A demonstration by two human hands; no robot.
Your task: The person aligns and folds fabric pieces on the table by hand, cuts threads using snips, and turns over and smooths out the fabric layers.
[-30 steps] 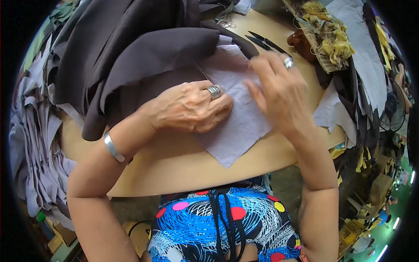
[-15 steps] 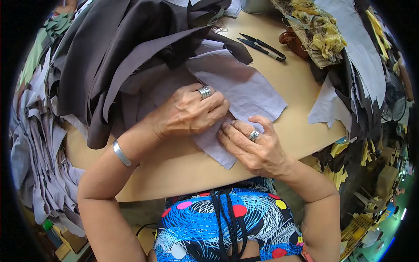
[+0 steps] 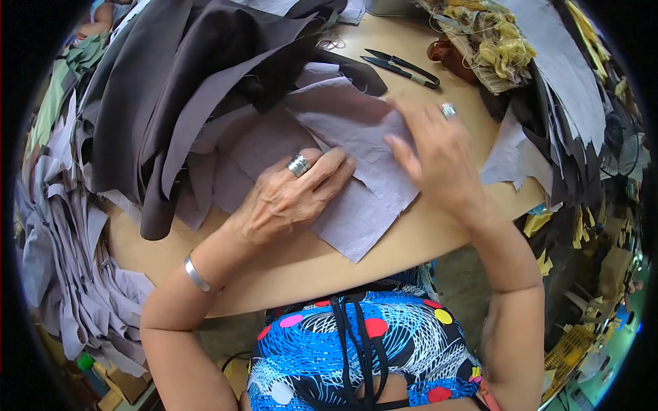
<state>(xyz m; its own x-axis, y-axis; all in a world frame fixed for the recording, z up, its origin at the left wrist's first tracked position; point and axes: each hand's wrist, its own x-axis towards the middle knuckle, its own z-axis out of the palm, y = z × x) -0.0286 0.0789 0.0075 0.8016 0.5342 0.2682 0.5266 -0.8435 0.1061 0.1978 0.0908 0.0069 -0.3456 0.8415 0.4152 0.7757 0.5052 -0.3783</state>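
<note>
A light mauve-grey cloth piece (image 3: 360, 236) lies on the table in front of me, with folds and an overlapping edge near its middle. My left hand (image 3: 295, 188) has curled fingers, closed on the cloth at that edge. Beside the cloth's right side, my right hand (image 3: 442, 154) is lifted, thumb and fingers apart, slightly blurred, and nothing shows in it. Black thread snips (image 3: 401, 68) lie beyond my hands. More cloth of the same colour extends leftward beneath a heap of dark brown fabric (image 3: 147, 103).
Grey-mauve cloth strips (image 3: 65, 253) hang over the table's left edge. At upper right is a board with tangled yellow threads (image 3: 500, 51), near more hanging fabric (image 3: 565, 75). A fan (image 3: 620, 144) stands at far right. Part of another person (image 3: 96, 20) shows at upper left.
My right hand has let go of the cloth's lower part and moved up and right, its fingers opening. My left hand has shifted slightly down and left, still on the cloth.
</note>
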